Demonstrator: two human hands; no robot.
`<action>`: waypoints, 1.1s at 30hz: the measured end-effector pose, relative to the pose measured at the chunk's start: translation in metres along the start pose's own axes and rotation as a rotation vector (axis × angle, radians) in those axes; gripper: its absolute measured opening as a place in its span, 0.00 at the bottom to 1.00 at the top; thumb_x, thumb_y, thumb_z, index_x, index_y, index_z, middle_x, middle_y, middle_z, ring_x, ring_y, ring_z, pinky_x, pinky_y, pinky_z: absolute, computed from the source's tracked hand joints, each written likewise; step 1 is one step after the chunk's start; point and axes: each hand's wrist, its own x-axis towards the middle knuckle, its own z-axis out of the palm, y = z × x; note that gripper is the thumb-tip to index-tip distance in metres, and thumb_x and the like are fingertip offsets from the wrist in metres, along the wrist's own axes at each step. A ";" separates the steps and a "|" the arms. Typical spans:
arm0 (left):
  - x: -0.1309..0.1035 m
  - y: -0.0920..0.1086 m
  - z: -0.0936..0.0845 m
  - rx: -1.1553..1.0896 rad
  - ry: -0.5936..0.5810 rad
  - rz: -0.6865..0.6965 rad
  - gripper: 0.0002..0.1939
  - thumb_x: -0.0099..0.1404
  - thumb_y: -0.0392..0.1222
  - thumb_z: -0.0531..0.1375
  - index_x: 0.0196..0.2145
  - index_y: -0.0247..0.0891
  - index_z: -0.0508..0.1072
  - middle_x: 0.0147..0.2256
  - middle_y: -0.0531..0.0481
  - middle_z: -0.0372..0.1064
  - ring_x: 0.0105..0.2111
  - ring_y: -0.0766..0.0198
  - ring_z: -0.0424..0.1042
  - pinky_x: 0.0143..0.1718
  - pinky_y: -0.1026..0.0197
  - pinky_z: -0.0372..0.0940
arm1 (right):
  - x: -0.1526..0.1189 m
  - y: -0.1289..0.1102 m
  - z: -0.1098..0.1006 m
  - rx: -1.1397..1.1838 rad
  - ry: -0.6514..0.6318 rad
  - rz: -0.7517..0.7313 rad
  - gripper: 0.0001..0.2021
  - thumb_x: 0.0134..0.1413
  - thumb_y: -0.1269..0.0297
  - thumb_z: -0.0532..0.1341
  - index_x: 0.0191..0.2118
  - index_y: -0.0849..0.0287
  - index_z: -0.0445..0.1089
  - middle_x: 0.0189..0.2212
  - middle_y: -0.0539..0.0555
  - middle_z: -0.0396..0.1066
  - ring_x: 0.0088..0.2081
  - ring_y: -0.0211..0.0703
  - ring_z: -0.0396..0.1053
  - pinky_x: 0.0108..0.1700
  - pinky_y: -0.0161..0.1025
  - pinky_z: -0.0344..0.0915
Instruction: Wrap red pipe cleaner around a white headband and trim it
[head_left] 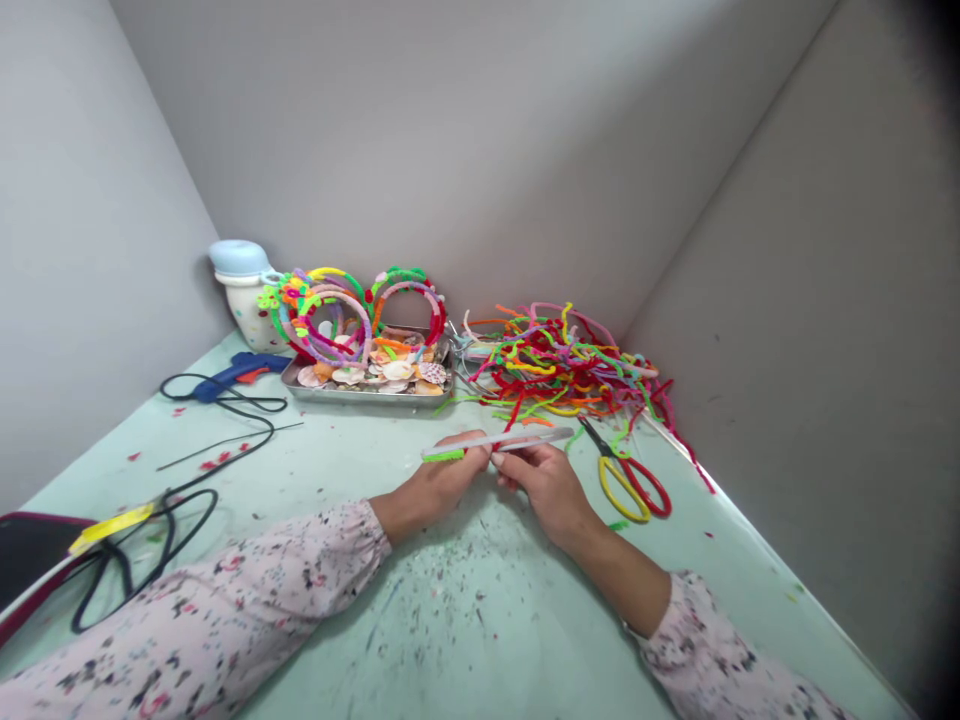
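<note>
A thin pale headband (pixel 540 436), seen almost edge-on, runs across both hands above the table. Bright green fuzzy wrapping (pixel 444 455) covers a short stretch near its left end. My left hand (pixel 450 470) is closed around the band, thumb pressed against it. A red pipe cleaner (pixel 513 412) stands up from the band between the two hands. My right hand (pixel 544 485) is closed too, thumb and fingertips pinched at the red pipe cleaner, with the band passing over its fingers. The fingertips partly hide where pipe cleaner and band meet.
Wrapped headbands (pixel 341 325) stand on a metal tray (pixel 367 398) of seashells. Right of it lies a tangled heap of pipe cleaners (pixel 562 365), with scissors (pixel 626 480) in front. At left are a blue glue gun (pixel 229 378), a black cable (pixel 169 530) and a white cup (pixel 251 310).
</note>
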 end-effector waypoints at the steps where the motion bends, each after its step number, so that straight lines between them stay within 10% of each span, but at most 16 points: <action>1: 0.000 0.000 0.000 -0.007 -0.001 0.002 0.15 0.65 0.43 0.47 0.24 0.36 0.63 0.25 0.53 0.59 0.27 0.67 0.56 0.29 0.63 0.52 | 0.000 0.000 0.000 -0.015 0.003 -0.001 0.07 0.46 0.62 0.62 0.30 0.61 0.70 0.19 0.48 0.66 0.23 0.36 0.62 0.27 0.35 0.59; 20: 0.000 -0.006 0.006 -0.129 0.060 -0.079 0.16 0.65 0.44 0.47 0.20 0.37 0.57 0.20 0.56 0.51 0.22 0.69 0.52 0.25 0.64 0.49 | 0.001 0.006 0.000 0.056 -0.012 0.030 0.09 0.46 0.60 0.64 0.33 0.60 0.70 0.20 0.48 0.68 0.23 0.36 0.63 0.27 0.34 0.59; 33: 0.003 -0.001 0.005 -0.100 0.003 -0.053 0.18 0.65 0.42 0.46 0.21 0.36 0.65 0.22 0.52 0.63 0.24 0.67 0.59 0.28 0.64 0.55 | 0.002 0.003 -0.001 0.018 -0.032 0.058 0.08 0.47 0.59 0.63 0.29 0.58 0.68 0.18 0.47 0.66 0.21 0.35 0.61 0.25 0.34 0.56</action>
